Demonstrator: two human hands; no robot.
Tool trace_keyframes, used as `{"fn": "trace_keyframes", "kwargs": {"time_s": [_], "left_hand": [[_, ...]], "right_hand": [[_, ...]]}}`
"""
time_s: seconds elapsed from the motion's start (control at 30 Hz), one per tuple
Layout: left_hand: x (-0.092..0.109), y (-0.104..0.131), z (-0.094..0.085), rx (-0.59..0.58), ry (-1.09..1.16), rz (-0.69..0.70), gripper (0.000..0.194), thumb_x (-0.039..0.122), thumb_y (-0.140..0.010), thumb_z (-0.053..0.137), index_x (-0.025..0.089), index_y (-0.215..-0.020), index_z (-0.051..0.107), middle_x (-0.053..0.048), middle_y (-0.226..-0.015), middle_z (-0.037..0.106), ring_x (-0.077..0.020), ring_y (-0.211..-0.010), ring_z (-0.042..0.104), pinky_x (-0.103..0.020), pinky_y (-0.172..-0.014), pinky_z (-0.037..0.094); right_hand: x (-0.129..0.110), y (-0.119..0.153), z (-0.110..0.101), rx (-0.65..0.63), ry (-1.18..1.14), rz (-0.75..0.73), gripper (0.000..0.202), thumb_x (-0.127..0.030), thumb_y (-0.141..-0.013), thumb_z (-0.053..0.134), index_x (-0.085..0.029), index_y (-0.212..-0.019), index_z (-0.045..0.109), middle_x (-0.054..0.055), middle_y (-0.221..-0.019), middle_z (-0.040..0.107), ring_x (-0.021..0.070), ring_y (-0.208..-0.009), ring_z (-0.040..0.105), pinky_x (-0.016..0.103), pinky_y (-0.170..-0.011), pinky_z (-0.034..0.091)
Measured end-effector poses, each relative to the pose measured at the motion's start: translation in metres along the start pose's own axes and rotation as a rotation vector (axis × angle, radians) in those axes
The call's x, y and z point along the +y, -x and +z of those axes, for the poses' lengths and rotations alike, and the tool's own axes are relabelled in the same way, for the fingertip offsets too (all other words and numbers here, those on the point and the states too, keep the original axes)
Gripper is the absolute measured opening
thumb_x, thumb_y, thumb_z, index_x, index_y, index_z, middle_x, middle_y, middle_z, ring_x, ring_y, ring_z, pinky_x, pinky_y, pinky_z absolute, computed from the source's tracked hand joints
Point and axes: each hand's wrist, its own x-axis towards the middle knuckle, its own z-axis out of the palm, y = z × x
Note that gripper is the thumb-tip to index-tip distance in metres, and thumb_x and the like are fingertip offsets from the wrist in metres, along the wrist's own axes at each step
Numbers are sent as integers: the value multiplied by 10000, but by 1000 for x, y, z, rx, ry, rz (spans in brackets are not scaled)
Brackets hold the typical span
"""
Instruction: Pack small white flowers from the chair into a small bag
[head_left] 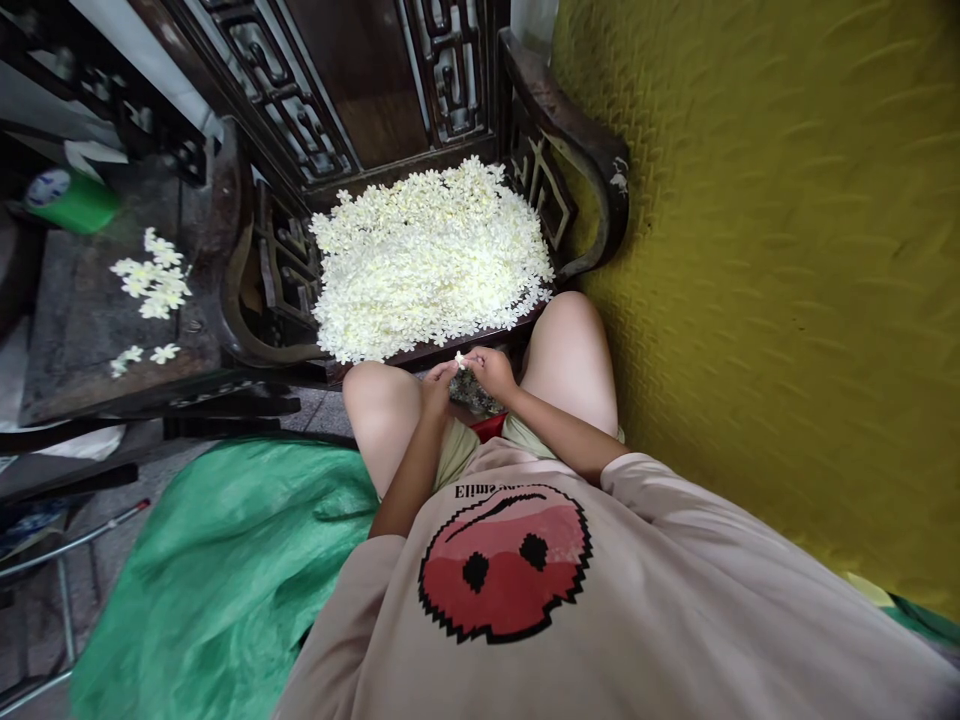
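A large heap of white flowers (435, 260) covers the seat of a dark carved wooden chair (611, 200) in front of me. Between my knees, just below the seat's front edge, both hands meet at one small white flower (460, 360). My right hand (491, 374) pinches it between thumb and finger. The fingertips of my left hand (439, 385) are pressed together at the flower's other side. Whether a stem or thread runs between the fingers is too small to tell.
To the left, a dark wooden table (67, 330) bears loose white flowers (157, 280) and a green roll (79, 203). A green sheet (232, 580) lies at lower left near a metal frame (66, 610). A yellow textured surface (780, 250) borders the right side.
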Motion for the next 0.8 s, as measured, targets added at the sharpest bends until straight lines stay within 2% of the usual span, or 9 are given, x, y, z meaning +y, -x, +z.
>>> {"fn": "trace_keyframes", "kwargs": {"time_s": [0.17, 0.33, 0.43, 0.57, 0.8], "left_hand": [[-3, -5, -4, -27, -18, -43, 274, 313, -514, 805, 143, -695, 687, -21, -693, 661, -105, -658, 550, -208, -615, 406], [-6, -6, -6, -59, 18, -82, 320, 341, -518, 808, 135, -734, 693, -9, -620, 628, -72, -539, 477, -184, -507, 335], [-6, -8, -6, -71, 53, -121, 302, 324, -543, 801, 130, -739, 678, 16, -556, 577, -48, -466, 405, -179, -454, 276], [-6, -8, -6, -133, 121, -185, 308, 349, -570, 794, 117, -699, 638, 66, -444, 419, -25, -400, 293, -187, -417, 205], [-1, -5, -5, -170, 156, -158, 362, 396, -565, 797, 108, -704, 628, 80, -453, 368, -14, -413, 257, -192, -425, 182]], "right_hand": [[3, -4, 2, -21, -174, 59, 227, -349, -730, 596, -134, -698, 660, -21, -571, 510, 101, -570, 408, 236, -567, 285], [2, -7, 2, -71, -358, 183, 267, -401, -631, 665, -137, -631, 626, -28, -532, 497, 96, -548, 414, 233, -543, 296], [1, -7, 3, -90, -481, 254, 275, -393, -574, 704, -138, -620, 616, -17, -559, 540, 92, -550, 441, 226, -541, 316], [-1, -7, 3, -140, -608, 336, 280, -367, -521, 735, -135, -626, 621, -2, -593, 584, 91, -572, 469, 219, -551, 335], [0, -9, 0, -220, -646, 433, 360, -417, -499, 750, -121, -666, 632, -50, -483, 475, 51, -463, 328, 212, -464, 198]]}}
